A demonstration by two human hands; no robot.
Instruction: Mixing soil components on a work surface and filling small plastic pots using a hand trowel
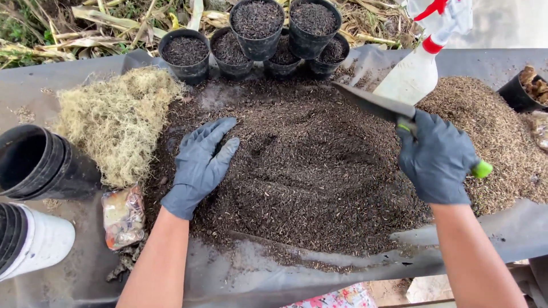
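The spray bottle (419,63) has its top cut off by the far edge. The knife (377,105) handle is mostly hidden inside the right hand (436,159). The white pot (34,242) on the left is cut off by the edge. So is the small pot of brown bits (522,91) on the right.

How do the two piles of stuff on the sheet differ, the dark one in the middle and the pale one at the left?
The dark soil pile is blackish, fine-grained, wide and flattened; the pale moss pile is straw-coloured, stringy, fluffy and smaller. The left hand rests flat on the soil pile; nothing touches the moss. Both lie loose on the grey sheet.
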